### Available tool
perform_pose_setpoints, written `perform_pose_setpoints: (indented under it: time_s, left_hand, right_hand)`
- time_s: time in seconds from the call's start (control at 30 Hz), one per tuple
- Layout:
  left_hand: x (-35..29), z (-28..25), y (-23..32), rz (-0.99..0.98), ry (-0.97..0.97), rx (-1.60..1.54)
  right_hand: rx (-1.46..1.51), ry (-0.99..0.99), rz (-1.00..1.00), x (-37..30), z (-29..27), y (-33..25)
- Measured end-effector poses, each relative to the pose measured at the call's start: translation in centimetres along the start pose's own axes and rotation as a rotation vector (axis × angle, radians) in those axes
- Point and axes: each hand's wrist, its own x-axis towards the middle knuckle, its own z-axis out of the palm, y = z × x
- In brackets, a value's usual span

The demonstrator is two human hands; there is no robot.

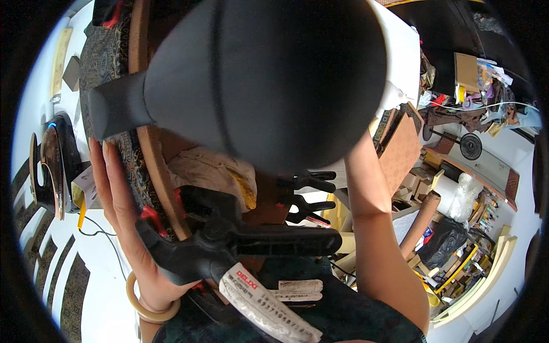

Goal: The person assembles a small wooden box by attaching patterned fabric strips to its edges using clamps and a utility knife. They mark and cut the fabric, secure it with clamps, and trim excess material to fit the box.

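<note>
Patterned panel (pixel 126 166) at left of frame, standing on edge, running from the top down to left of centre; brown rim (pixel 160 183) along its inner side. Left hand (pixel 128 228), bangle (pixel 135 297) at wrist, lies against the panel's outer face: fingers (pixel 100 171) long and straight, not clenched. Thumb hidden, so can't tell if the hand pinches the panel or just braces it. Right forearm (pixel 372 228) goes up behind a dark dryer (pixel 274 80) (named by shape, blurred), which fills top centre, nozzle pointing left over the panel. Right hand hidden; its grasp can't be told.

Big black clamp (pixel 289 241), lower centre, beside the left palm; its red pads seem to straddle panel and rim. Two more clamps sit right of centre, upper (pixel 314 181) and lower (pixel 311 210). Crumpled cloth (pixel 206 171) inside the rim.

Handling, judged: panel likely stiff and fairly light, but the clamps would make it awkward and unbalanced. Patterned face perhaps soft-covered, easy to scuff or crease. Best hold: flat palm outside, thumb over a bare stretch of rim, away from the pads. Dryer looks bulky, smooth, probably light; grip behind the nozzle, which may be hot.
</note>
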Motion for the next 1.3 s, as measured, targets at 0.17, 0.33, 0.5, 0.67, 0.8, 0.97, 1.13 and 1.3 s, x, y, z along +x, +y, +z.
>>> perform_pose_setpoints:
  time_s: [0.17,0.33,0.5,0.67,0.8,0.97,1.13,1.3]
  left_hand:
    - [0.0,-0.1,0.0,0.000,0.015,-0.020]
    - [0.2,-0.1,-0.9,0.088,-0.009,0.028]
    - [0.2,-0.1,-1.4,0.099,-0.011,-0.008]
    - [0.0,0.2,-1.1,0.082,0.011,-0.026]
    - [0.3,0.0,-0.6,0.093,-0.013,0.002]
    - [0.3,-0.1,-0.8,0.107,-0.007,0.046]
    - [0.5,-0.2,-0.4,0.126,-0.023,0.062]
    - [0.2,0.0,0.0,0.083,-0.016,0.003]
  right_hand:
    - [0.004,0.004,-0.001,0.2,0.6,-0.6]
    - [0.012,0.055,-0.015,0.2,0.6,-0.9]
    - [-0.008,0.004,0.025,0.0,-0.2,-0.2]
    - [0.031,0.022,0.006,-0.1,0.2,-0.8]
    - [0.028,0.048,-0.012,0.2,0.3,-0.5]
    - [-0.018,-0.004,0.050,0.0,0.0,-0.4]
    - [0.021,0.025,-0.001,0.0,-0.1,-0.3]
    - [0.087,0.097,0.004,-1.5,1.6,-4.0]
